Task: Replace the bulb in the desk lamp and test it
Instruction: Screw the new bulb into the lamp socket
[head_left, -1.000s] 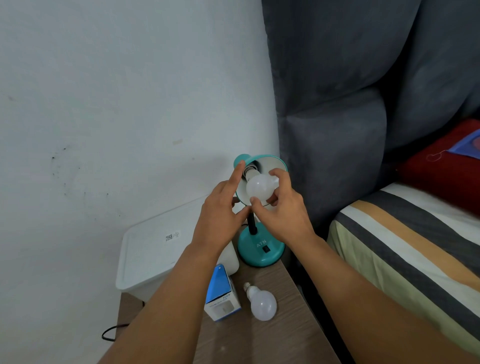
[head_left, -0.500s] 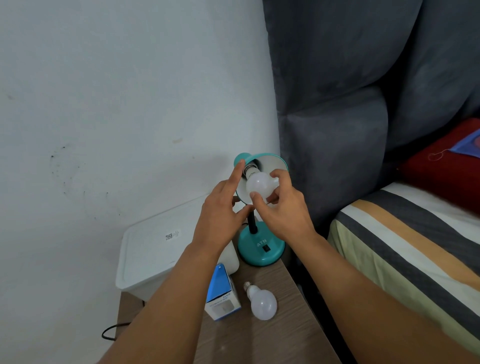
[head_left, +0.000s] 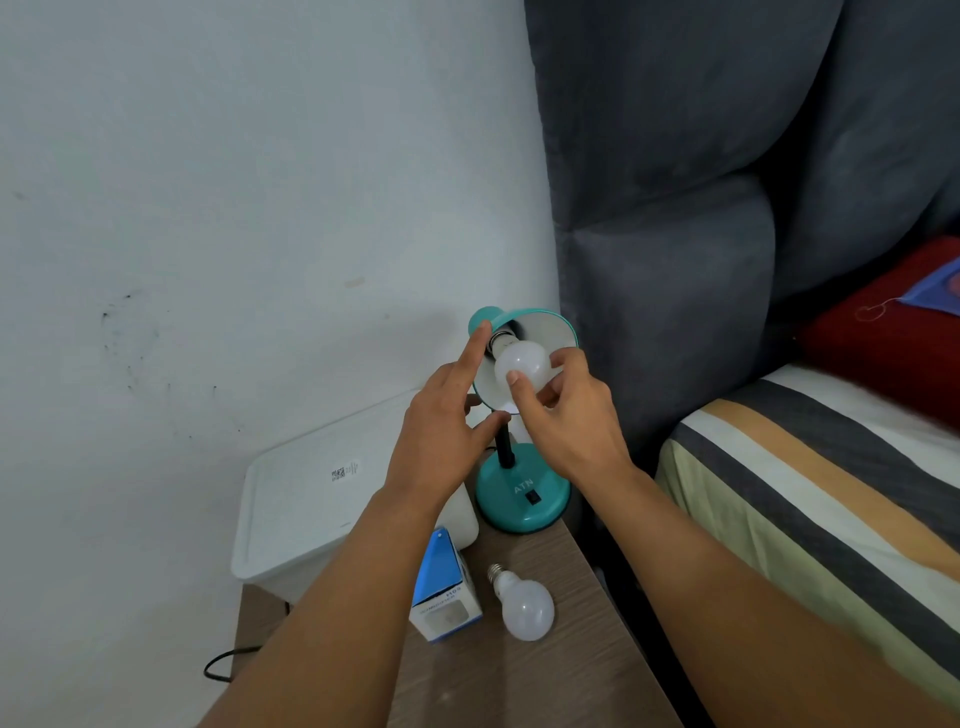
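While the teal desk lamp (head_left: 522, 493) stands at the wooden table's (head_left: 561, 680) 12 o'clock edge, its fitted bulb (head_left: 521, 361) is pinched by the right hand (head_left: 566, 421) within the shade. The shade's rim is touched by the left hand (head_left: 441, 441), fingers extended. A loose bulb (head_left: 524, 605) is laid at 3 o'clock of a blue box (head_left: 444, 592).

Bedroom, striped bed (head_left: 810, 483), padded headboard (head_left: 675, 208), nightstand (head_left: 561, 675)

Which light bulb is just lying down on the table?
The bulb on the table, beside the blue box, lies on its side. The other bulb sits in the teal lamp's socket, pinched by the right hand.
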